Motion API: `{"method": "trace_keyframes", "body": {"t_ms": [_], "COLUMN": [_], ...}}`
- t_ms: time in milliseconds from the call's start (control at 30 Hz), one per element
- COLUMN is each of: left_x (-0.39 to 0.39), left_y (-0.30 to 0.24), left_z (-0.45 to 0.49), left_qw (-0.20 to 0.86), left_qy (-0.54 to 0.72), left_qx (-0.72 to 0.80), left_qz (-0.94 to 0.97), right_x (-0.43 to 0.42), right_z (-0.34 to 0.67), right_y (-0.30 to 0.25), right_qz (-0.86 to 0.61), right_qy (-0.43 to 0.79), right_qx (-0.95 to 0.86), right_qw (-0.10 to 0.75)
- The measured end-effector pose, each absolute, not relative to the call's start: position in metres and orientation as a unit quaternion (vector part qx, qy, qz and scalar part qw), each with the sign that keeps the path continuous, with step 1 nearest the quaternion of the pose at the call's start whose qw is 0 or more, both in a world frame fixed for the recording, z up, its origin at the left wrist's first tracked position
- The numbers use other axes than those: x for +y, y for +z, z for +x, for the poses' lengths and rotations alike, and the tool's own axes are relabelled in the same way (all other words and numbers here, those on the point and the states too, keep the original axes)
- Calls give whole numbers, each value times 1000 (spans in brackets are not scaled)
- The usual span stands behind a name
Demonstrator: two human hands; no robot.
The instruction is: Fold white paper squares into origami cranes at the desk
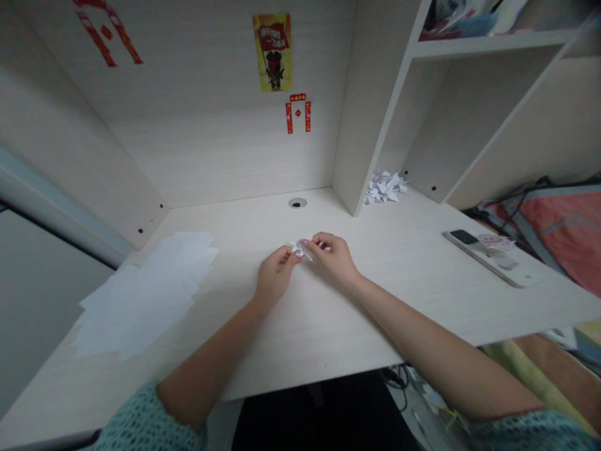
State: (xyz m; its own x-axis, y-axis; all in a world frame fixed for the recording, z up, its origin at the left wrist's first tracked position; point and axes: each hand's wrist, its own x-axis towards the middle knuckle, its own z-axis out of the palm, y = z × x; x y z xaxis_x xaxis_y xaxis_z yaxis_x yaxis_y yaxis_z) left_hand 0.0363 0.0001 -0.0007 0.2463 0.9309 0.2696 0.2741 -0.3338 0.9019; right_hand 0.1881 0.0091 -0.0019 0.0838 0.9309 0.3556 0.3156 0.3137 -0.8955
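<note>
Between my two hands, above the middle of the desk, is a small folded white paper piece point(299, 249) with pointed edges. My left hand point(276, 270) pinches it from the left, thumb and fingertips closed on it. From the right, my right hand point(334, 255) grips the same piece between thumb and index finger, the other fingers curled. The fingers cover part of the paper, so its full shape is hidden. A spread of white paper sheets point(150, 294) lies flat at the left of the desk, apart from both hands.
A heap of small folded white papers point(385, 188) sits in the cubby at the back right. A phone point(488, 257) lies on the right side of the desk point(291, 344). Behind my hands is a round cable hole point(297, 203). Upright panels bound the desk's back and left.
</note>
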Motion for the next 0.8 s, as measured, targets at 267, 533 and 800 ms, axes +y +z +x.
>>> {"method": "trace_keyframes", "body": {"t_ms": [267,533,800], "left_x": [9,11,14], "left_y": [-8,-3,-6], "left_z": [36,36,34], "left_qw": [439,443,429], "left_qy": [438,434,432], "left_qx": [412,410,410], "left_qz": [668,670,679], "right_x": [13,17,20], "right_z": [192,195,195], "right_y": [-2,-4,-8], "right_qz": [-452,-425,-391], "right_qy": [479,574,641], "right_qx": [-524,-450,-399], "right_qw": [539,536,526]}}
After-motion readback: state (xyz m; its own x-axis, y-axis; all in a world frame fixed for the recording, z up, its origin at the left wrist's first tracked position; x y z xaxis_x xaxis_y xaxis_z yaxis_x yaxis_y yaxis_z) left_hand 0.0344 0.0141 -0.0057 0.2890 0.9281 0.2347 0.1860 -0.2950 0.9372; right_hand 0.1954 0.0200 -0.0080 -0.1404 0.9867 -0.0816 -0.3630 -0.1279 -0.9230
